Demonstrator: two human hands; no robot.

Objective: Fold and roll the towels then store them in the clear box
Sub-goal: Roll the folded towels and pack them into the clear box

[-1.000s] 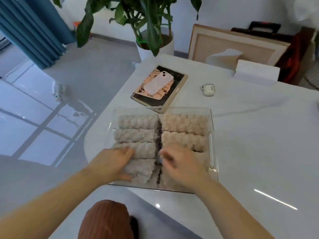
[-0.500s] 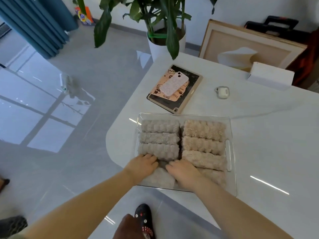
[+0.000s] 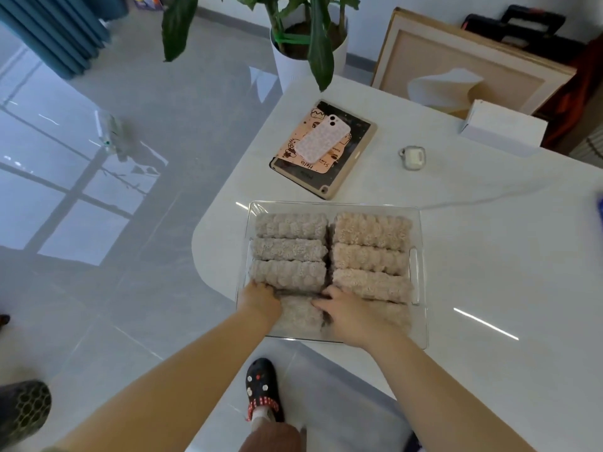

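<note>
The left hand is at the left end of the last grey roll, its fingers curled down round that end; 1 second ago both hands were higher over this roll, and now it sits low in the near left slot of the clear box on the desk; the right hand lies with fingers straight on the roll's right end, pressing; with 3 grey rolls and the beige rolls beyond, I judge the storing almost finished
</note>
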